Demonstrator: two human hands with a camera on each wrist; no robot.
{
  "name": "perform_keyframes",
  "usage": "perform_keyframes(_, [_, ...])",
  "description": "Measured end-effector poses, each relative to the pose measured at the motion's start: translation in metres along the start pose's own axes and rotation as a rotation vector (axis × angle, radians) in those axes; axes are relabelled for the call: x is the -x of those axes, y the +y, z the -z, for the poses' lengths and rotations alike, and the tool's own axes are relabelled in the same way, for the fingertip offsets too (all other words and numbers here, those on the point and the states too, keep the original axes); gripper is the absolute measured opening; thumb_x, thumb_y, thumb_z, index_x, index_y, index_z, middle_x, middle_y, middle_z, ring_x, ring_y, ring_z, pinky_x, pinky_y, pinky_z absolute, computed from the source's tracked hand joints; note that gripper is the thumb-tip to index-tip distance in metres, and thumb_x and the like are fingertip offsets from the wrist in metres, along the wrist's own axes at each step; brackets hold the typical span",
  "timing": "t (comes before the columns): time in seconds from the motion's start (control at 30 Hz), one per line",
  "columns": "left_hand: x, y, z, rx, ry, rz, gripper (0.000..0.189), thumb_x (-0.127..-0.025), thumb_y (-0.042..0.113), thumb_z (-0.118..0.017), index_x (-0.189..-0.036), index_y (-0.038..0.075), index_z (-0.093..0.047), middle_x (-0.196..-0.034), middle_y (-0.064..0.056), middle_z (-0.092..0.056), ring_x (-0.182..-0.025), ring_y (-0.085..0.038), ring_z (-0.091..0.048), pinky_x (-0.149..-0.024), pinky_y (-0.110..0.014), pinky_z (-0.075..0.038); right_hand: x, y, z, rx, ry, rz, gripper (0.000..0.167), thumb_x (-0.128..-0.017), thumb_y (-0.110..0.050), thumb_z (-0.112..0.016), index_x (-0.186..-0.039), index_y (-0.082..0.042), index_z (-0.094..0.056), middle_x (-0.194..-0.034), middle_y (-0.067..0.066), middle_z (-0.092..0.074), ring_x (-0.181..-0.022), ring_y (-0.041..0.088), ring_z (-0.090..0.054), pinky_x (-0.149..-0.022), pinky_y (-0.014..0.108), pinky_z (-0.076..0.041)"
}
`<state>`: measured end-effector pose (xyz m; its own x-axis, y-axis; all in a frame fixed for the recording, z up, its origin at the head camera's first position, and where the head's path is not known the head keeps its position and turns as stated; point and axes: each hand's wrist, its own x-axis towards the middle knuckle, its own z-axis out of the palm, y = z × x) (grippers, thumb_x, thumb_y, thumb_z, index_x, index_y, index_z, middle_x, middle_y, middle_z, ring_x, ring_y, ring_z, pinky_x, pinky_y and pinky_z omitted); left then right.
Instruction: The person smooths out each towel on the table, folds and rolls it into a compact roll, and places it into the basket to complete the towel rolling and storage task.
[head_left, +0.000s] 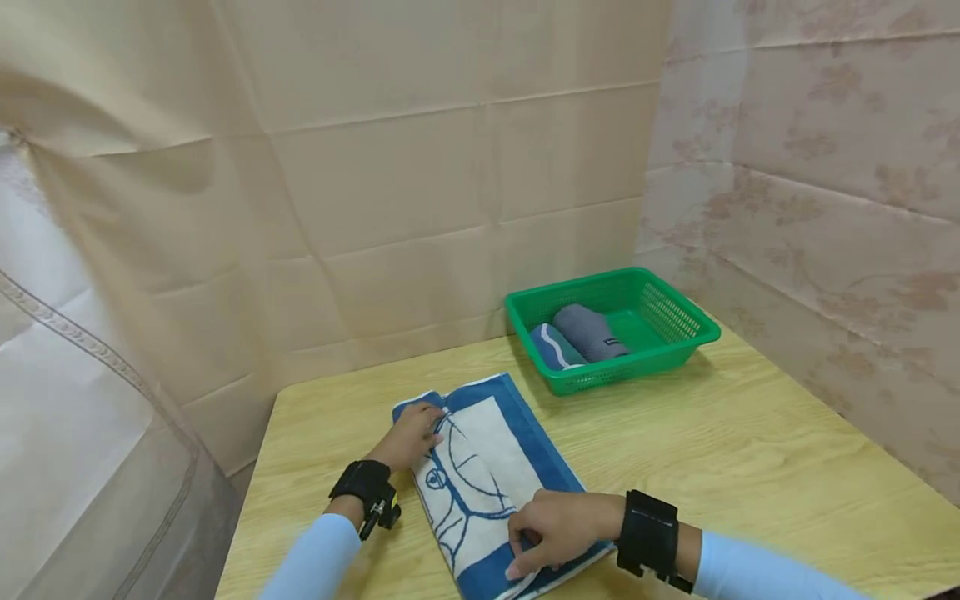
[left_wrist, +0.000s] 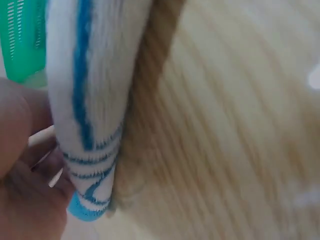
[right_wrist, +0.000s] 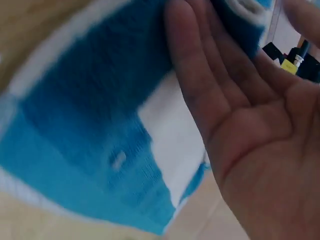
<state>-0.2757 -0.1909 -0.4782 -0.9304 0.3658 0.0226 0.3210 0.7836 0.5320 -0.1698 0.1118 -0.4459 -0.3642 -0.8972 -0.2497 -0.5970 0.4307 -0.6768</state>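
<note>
A folded towel [head_left: 480, 450], white with blue borders and blue line drawing, lies on the wooden table. My left hand [head_left: 408, 435] is at its far left corner, fingers curled at the edge. In the left wrist view, fingers of that hand [left_wrist: 35, 195] go behind the towel's raised white side [left_wrist: 102, 75]. Over the near end, my right hand [head_left: 558, 527] pinches the towel's edge between thumb and fingers. Seen from the right wrist, a blue and white part of the towel [right_wrist: 85, 115] hangs beside the fingers [right_wrist: 192, 60], with a rolled edge at the fingertips.
A green plastic basket [head_left: 637, 365] stands at the back of the table [head_left: 750, 467], beyond the towel. Inside it are a rolled grey cloth [head_left: 588, 331] and a rolled blue-green one with a white stripe [head_left: 553, 346]. A beige curtain [head_left: 375, 183] hangs behind the table.
</note>
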Motion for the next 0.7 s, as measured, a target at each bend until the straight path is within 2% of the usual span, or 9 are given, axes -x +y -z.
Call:
perform_keyframes(0.07, [0.002,-0.003,-0.002,-0.023,0.014,0.028,0.056,-0.098,0.014,-0.072,-0.149,0.002,-0.051,-0.154,-0.031,-0.037,-0.142,-0.052,-0.036,-0.110,-0.061,-0.038,-0.004,0.004,-0.007,-0.061,0.054,0.011,0.023,-0.104,-0.036,-0.063,-0.091,-0.018,-0.067,-0.063,-0.013,-0.056,-0.049,-0.002,-0.054,-0.051,0.018,-0.048])
perform_keyframes(0.17, [0.004,-0.009,0.002,0.014,0.032,0.120,0.074,-0.099,0.025,-0.072,-0.159,0.004,-0.034,-0.158,-0.036,-0.025,-0.143,-0.055,-0.031,-0.110,-0.065,-0.036,-0.011,0.005,-0.015,-0.038,0.120,-0.001,0.023,-0.103,-0.034,-0.065,-0.085,-0.020,-0.063,-0.061,-0.013,-0.054,-0.045,-0.002,-0.051,-0.049,0.018,-0.046])
perform_keyframes(0.23, [0.007,-0.014,0.003,0.033,0.037,0.165,0.079,-0.101,0.029,-0.070,-0.161,0.002,-0.026,-0.155,-0.037,-0.028,-0.142,-0.054,-0.034,-0.110,-0.064,-0.036,-0.015,0.004,-0.021,-0.010,0.141,-0.009,0.021,-0.102,-0.029,-0.067,-0.084,-0.020,-0.061,-0.060,-0.014,-0.052,-0.045,-0.002,-0.049,-0.048,0.018,-0.044])
perform_keyframes(0.33, [0.014,-0.021,0.004,0.086,0.050,0.216,0.078,-0.104,0.027,-0.066,-0.160,-0.004,-0.021,-0.150,-0.037,-0.030,-0.138,-0.051,-0.040,-0.111,-0.061,-0.037,-0.019,0.000,-0.027,0.013,0.134,-0.016,0.017,-0.100,-0.025,-0.070,-0.087,-0.022,-0.060,-0.062,-0.015,-0.050,-0.048,-0.002,-0.048,-0.049,0.018,-0.041])
perform_keyframes(0.43, [0.022,-0.028,0.005,0.119,0.082,0.255,0.075,-0.104,0.022,-0.065,-0.158,-0.008,-0.024,-0.145,-0.036,-0.031,-0.134,-0.048,-0.044,-0.110,-0.059,-0.039,-0.022,-0.005,-0.032,-0.008,0.118,-0.005,0.014,-0.101,-0.022,-0.069,-0.090,-0.021,-0.060,-0.066,-0.015,-0.051,-0.052,-0.002,-0.050,-0.050,0.018,-0.042])
perform_keyframes(0.6, [0.035,-0.036,0.012,0.090,0.125,0.315,0.067,-0.099,0.018,-0.072,-0.151,-0.010,-0.040,-0.135,-0.030,-0.044,-0.125,-0.043,-0.050,-0.107,-0.058,-0.043,-0.029,-0.013,-0.039,-0.020,0.113,0.031,0.011,-0.102,-0.021,-0.067,-0.093,-0.020,-0.061,-0.069,-0.016,-0.051,-0.057,-0.003,-0.049,-0.053,0.016,-0.041])
perform_keyframes(0.7, [0.038,-0.039,0.016,0.093,0.136,0.347,0.067,-0.096,0.018,-0.076,-0.148,-0.009,-0.044,-0.134,-0.029,-0.047,-0.125,-0.044,-0.051,-0.107,-0.058,-0.043,-0.033,-0.017,-0.044,0.000,0.128,0.040,0.010,-0.102,-0.021,-0.067,-0.094,-0.019,-0.062,-0.070,-0.016,-0.049,-0.060,-0.004,-0.047,-0.056,0.015,-0.039])
